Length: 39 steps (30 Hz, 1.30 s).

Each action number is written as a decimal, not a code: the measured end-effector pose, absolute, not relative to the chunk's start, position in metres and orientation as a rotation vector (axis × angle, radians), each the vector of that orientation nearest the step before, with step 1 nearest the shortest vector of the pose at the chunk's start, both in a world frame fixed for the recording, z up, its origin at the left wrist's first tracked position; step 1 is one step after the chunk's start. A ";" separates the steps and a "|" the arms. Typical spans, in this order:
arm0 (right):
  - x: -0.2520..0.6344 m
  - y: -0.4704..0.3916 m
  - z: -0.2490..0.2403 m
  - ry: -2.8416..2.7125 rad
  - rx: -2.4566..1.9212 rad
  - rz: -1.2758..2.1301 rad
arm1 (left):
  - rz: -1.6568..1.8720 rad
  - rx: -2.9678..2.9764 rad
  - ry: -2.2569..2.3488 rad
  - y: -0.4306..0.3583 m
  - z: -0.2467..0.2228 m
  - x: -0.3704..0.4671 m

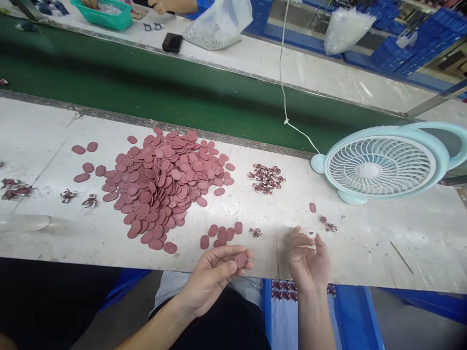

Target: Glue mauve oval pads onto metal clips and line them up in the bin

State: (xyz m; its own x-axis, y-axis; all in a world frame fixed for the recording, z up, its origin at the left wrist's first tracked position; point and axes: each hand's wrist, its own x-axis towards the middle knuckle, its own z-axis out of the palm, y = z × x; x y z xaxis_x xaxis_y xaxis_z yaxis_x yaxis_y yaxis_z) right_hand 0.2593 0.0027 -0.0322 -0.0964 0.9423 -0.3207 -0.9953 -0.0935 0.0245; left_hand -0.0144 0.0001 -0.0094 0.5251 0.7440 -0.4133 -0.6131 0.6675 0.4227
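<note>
My left hand (pixel 219 274) pinches a reddish-brown oval disc (pixel 241 260) with small holes between thumb and fingers, over the table's near edge. To its right, my right hand (pixel 309 262) is raised palm up with curled fingers. A small white bit with a dark spot (pixel 312 234) shows at its fingertips, too small to name. Several loose discs (pixel 222 235) lie just beyond my left hand. A large heap of the same discs (pixel 168 180) spreads over the table at the left. One small shiny dark-red piece (pixel 256 233) rests between my hands.
More shiny pieces form a small pile (pixel 267 178) behind my hands. A light-blue fan (pixel 381 163) stands at the right, its white cord (pixel 282 73) hanging from above. Below the table edge, a blue tray (pixel 355 316) holds rows of pieces. Another person's hand (pixel 160 6) appears at the far bench.
</note>
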 end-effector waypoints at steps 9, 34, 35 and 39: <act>0.219 -0.012 -0.020 -0.652 -1.243 1.211 | 0.845 0.201 0.704 0.001 -0.017 -0.030; 0.153 -0.020 0.032 -1.183 -1.431 1.318 | 0.838 0.438 0.764 0.001 -0.005 -0.015; 0.153 -0.020 0.031 -1.181 -1.434 1.328 | 0.835 0.437 0.769 0.001 -0.005 -0.015; 0.155 -0.021 0.030 -1.141 -1.442 1.374 | 0.856 0.409 0.784 0.000 -0.007 -0.014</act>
State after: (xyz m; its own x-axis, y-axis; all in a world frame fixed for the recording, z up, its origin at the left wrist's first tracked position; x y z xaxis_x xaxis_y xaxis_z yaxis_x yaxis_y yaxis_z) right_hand 0.1548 -0.0209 0.0298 -0.0067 0.9673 -0.2535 0.0708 -0.2524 -0.9650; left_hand -0.0135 -0.0005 -0.0070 0.4067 0.7969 -0.4467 -0.5148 0.6039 0.6085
